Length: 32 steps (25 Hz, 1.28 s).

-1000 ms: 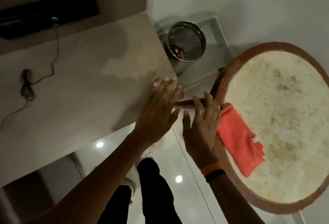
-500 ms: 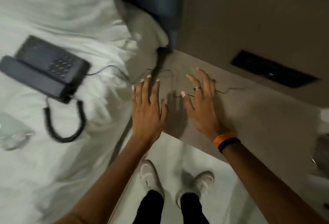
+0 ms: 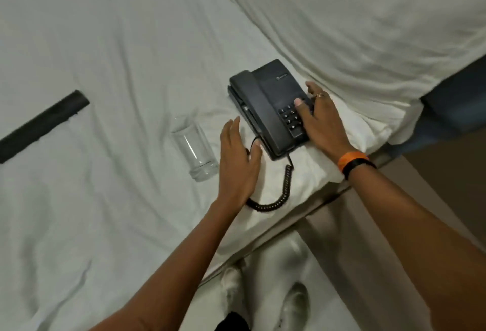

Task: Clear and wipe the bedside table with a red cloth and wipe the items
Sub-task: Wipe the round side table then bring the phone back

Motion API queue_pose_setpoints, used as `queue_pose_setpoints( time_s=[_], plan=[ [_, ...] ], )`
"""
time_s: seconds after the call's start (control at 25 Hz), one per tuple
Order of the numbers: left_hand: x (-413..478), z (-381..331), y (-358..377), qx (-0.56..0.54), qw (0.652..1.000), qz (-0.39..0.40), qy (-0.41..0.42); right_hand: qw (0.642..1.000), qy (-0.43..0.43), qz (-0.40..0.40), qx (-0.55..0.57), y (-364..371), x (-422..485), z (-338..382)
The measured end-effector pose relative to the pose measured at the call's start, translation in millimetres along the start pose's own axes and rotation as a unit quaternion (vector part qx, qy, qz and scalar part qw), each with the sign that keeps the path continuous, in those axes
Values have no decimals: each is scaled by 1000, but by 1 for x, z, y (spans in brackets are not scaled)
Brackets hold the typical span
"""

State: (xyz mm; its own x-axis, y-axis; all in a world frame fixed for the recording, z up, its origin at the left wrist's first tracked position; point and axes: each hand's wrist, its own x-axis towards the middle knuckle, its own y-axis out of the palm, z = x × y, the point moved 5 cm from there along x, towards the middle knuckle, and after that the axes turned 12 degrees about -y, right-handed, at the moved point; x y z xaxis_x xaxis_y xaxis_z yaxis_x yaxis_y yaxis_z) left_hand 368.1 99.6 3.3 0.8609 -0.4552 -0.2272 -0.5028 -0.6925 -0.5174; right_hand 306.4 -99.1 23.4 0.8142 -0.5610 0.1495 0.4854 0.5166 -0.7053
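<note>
A black desk telephone (image 3: pixel 265 104) lies on the white bed sheet (image 3: pixel 118 54), its coiled cord (image 3: pixel 278 196) looping toward the bed's edge. My right hand (image 3: pixel 320 120) grips the telephone's right side, thumb on the keypad and fingers curled round the edge. My left hand (image 3: pixel 238 162) hovers with straight fingers at the telephone's near left corner, over the cord. An empty clear glass (image 3: pixel 193 146) lies on its side just left of my left hand. The red cloth is out of view.
A long black bar-shaped object (image 3: pixel 42 125) lies on the sheet at the far left. A white pillow (image 3: pixel 368 28) fills the upper right. A brown surface (image 3: pixel 444 191) shows beyond my right arm. My shoes (image 3: pixel 297 301) stand on the pale floor beside the bed.
The view swung from the round table and red cloth, past the bedside table, to the bed. Both hands moved from hovering empty to the telephone; my right hand took hold of it.
</note>
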Motion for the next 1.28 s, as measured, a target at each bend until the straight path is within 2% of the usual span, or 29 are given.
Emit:
queue_pose_setpoints(
  time_s=[0.12,0.32,0.4,0.52,0.64,0.88,1.08,1.28],
  plan=[
    [23,-13,7,-102,994,26,-38,997,68,23,37,12,22,-8],
    [23,-21,24,-137,990,32,-23,992,104,-30,59,6,22,-17],
    [10,-24,26,-155,987,40,-18,988,97,-71,92,-13,12,-12],
    [-19,-48,35,-178,981,67,36,965,68,-180,177,-59,-34,-7],
    [-55,-84,62,-149,977,124,86,928,79,-287,223,-114,-101,-24],
    [-112,-118,179,-69,941,292,154,860,262,-388,203,-176,-263,-105],
    [-139,-84,294,12,878,462,125,795,383,-423,206,-150,-357,-190],
    [-134,-24,375,106,843,522,78,758,446,-407,246,-100,-394,-264]
  ],
)
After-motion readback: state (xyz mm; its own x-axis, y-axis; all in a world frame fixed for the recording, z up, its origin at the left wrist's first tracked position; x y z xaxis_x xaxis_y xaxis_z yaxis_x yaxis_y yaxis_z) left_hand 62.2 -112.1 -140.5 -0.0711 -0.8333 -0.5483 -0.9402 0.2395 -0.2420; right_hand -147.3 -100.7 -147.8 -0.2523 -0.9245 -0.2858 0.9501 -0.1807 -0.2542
